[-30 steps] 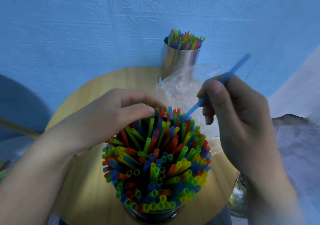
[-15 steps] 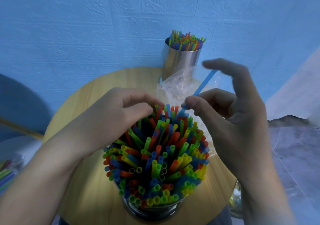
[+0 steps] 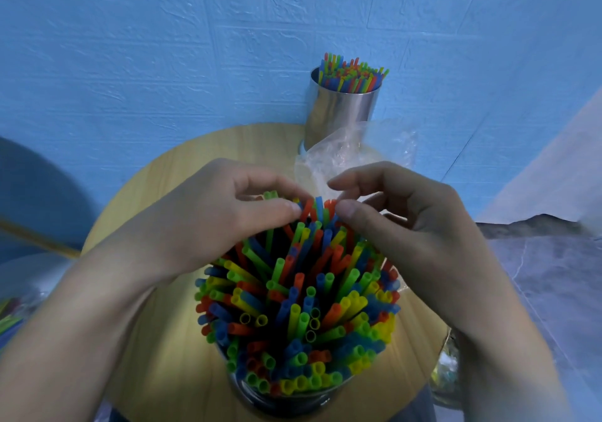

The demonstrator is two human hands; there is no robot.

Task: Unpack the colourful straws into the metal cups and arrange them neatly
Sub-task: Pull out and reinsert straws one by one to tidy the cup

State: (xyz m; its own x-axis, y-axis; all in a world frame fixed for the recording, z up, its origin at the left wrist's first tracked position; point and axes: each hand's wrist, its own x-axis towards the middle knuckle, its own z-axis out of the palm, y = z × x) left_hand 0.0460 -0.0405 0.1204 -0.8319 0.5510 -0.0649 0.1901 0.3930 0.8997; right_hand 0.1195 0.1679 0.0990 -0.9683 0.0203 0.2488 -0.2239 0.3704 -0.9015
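Head view: a person's left hand [image 3: 208, 226] and right hand [image 3: 413, 236] meet over the near metal cup [image 3: 283, 400] on the round wooden surface [image 3: 156, 356], curled fingers pinching far tips of the colourful straws [image 3: 303, 294] packed inside, apparently to straighten the splayed bunch, a clear plastic bag [image 3: 361, 151] behind.
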